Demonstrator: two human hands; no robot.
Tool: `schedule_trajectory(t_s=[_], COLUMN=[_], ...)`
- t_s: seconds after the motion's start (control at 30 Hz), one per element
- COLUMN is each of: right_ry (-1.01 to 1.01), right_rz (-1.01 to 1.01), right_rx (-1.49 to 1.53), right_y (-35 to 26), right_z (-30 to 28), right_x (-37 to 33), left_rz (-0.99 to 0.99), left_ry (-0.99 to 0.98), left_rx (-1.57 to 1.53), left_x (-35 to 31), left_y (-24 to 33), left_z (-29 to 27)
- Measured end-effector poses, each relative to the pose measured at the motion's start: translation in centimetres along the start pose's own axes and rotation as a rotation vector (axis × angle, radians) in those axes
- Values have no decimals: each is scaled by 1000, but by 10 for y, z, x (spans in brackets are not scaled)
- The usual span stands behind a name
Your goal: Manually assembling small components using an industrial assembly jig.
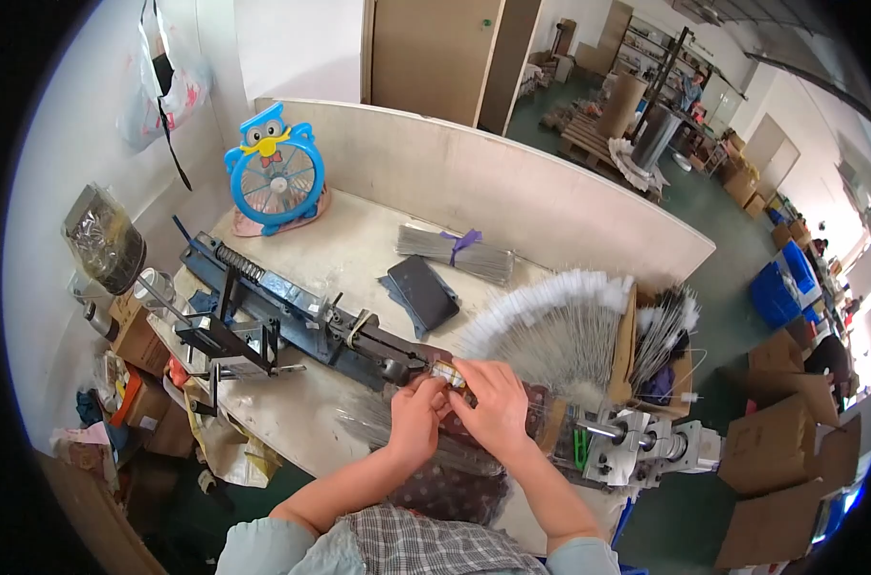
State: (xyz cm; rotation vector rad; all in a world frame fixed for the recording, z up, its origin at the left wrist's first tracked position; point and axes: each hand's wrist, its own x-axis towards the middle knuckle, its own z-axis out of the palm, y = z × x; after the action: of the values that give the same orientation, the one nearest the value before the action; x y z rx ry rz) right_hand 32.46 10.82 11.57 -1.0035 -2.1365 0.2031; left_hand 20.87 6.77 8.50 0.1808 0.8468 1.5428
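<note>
My left hand (418, 414) and my right hand (493, 402) meet in front of me over the bench, fingers bent and pinched together. Between their fingertips is a small white-and-yellow piece (446, 374), partly covered, whose kind I cannot make out. Just beyond my left hand ends a long dark metal bench fixture (292, 305) with a spring and clamps. Thin wires (366, 426) lie loose beside my left wrist. Past my right hand spreads a fan of thin wires with white tips (550, 321). A dark patterned cloth (450, 494) lies below my hands.
A metal machine head with a shaft (637, 446) stands at the bench's right end. Farther back are a purple-tied wire bundle (455, 254), a dark flat case (424, 295) and a blue cartoon fan (278, 182). A low partition (512, 168) borders the bench; cardboard boxes (780, 441) stand right.
</note>
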Motion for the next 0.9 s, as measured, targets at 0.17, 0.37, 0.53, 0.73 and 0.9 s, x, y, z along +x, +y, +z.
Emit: schedule_trajectory(t_s=[0.17, 0.37, 0.53, 0.73, 0.9], right_ry=[31, 57, 51, 35, 43], right_rz=[43, 35, -28, -25, -40], right_rx=[-58, -94, -112, -78, -57], right_y=[-2, 0, 3, -1, 1], right_z=[-2, -4, -7, -11, -1], right_x=[-3, -7, -9, -4, -3], left_rz=[3, 14, 27, -6, -11], left_ry=[2, -11, -28, -1, 16], left_rx=[-61, -1, 22, 26, -71], left_x=[-1, 0, -1, 1, -2], left_y=[-4, -2, -2, -5, -7], left_z=[0, 4, 3, 1, 0])
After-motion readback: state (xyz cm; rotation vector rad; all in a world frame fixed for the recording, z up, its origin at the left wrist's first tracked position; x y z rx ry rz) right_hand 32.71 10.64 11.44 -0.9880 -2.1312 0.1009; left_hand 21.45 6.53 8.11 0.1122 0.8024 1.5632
